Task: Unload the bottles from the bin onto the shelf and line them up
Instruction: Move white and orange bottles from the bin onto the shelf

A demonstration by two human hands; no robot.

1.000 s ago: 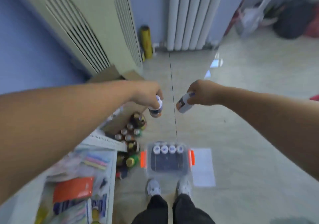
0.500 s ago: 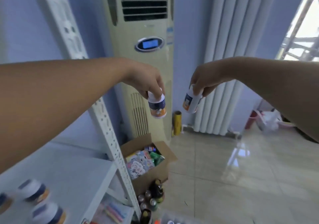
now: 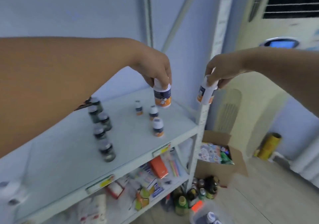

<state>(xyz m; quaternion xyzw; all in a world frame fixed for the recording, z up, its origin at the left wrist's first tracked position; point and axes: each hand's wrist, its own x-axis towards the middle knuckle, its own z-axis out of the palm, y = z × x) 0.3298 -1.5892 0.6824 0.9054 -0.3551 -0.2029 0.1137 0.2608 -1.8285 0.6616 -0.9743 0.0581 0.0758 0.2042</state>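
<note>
My left hand point(image 3: 155, 71) grips a white bottle with a blue and orange label point(image 3: 162, 96) by its cap, upright, above the back right of the white shelf point(image 3: 72, 154). My right hand point(image 3: 219, 71) holds a second, tilted bottle of the same kind point(image 3: 205, 94) just right of the shelf's upright post point(image 3: 203, 113). Three matching white bottles point(image 3: 158, 127) stand in a row on the shelf below my left hand. A row of several dark-capped jars point(image 3: 101, 128) stands further left. The clear bin point(image 3: 205, 215) with an orange latch sits on the floor at the bottom, with a bottle cap showing inside.
Below is a lower shelf point(image 3: 146, 177) packed with boxes and packets. An open cardboard box point(image 3: 219, 156) and several glass bottles point(image 3: 198, 192) stand on the floor by the post. A tall air conditioner point(image 3: 279, 33) stands right. A yellow roll point(image 3: 267, 146) leans near it.
The view has swung from the floor and bin up and left to the shelf. Both hands, each still holding a bottle, have moved to the shelf; the left bottle now hangs over its surface.
</note>
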